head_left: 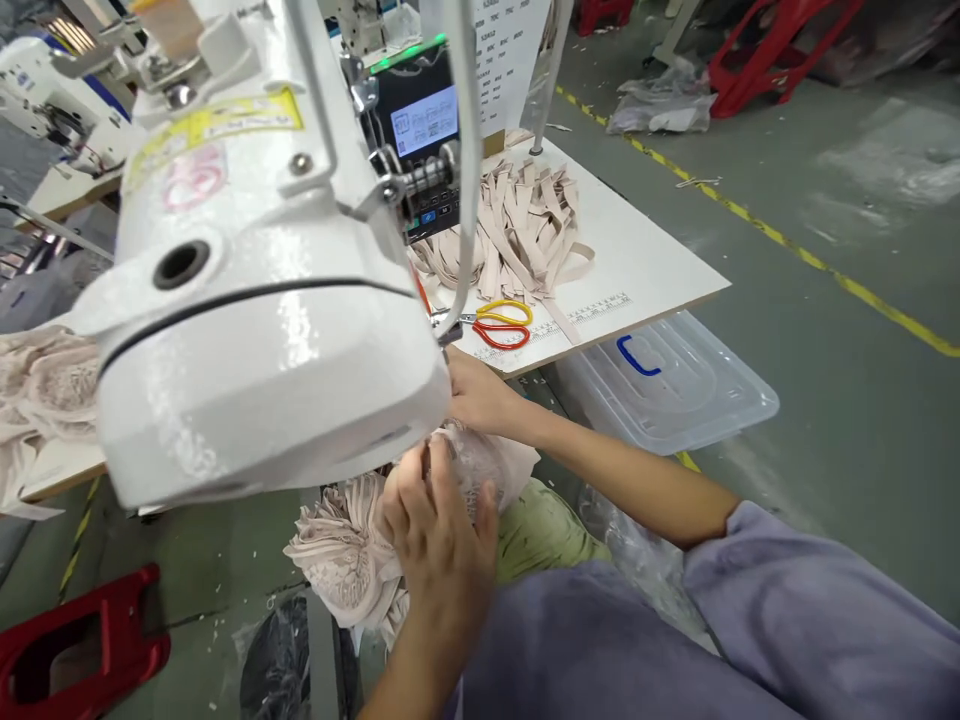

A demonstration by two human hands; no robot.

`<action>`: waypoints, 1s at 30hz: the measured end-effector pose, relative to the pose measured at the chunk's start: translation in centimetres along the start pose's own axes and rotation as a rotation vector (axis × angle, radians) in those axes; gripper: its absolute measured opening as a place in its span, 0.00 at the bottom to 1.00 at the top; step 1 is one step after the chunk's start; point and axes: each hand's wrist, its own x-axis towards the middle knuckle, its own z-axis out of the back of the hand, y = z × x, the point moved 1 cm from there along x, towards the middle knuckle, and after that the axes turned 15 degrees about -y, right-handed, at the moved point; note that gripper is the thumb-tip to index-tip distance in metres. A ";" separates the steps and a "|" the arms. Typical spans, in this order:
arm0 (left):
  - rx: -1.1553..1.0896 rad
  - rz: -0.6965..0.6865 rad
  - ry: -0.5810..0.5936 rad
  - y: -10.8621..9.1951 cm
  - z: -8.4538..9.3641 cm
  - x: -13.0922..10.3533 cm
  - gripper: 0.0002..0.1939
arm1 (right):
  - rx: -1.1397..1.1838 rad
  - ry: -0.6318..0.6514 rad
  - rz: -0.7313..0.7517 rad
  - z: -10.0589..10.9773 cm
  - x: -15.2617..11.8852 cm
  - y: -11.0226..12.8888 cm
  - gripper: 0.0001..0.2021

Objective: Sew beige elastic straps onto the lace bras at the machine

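Note:
My left hand (439,515) lies over a pale pink lace bra piece (484,465), its thumb on one side and bent fingers on the other, gripping the cloth. Those fingertips reach the lower edge of the white sewing machine head (277,390). Just beyond, my right hand (484,393) comes in from the right beside the same cloth. Its fingers go behind the machine head, so their grip is hidden. The needle area is also out of sight. More gathered lace bra pieces (349,555) hang to the left of my left hand.
Scissors (502,325) with yellow and red handles lie on the white table (652,265), near a heap of beige straps (525,220). Behind the machine stands a lit control screen (425,122). A clear plastic box (675,390) is below the table's right edge. A red stool (90,640) stands lower left.

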 end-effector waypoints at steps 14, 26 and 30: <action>-0.030 0.011 0.032 0.6 -0.6 0.6 0.24 | -0.048 -0.048 0.047 -0.5 0.4 -0.5 0.02; -0.042 -0.002 0.022 0.5 -0.7 0.6 0.27 | -0.028 -0.027 -0.054 -0.7 0.6 -0.5 0.04; -0.029 -0.022 0.002 0.6 -0.7 0.8 0.27 | -0.010 -0.042 -0.032 -0.9 0.5 -0.4 0.04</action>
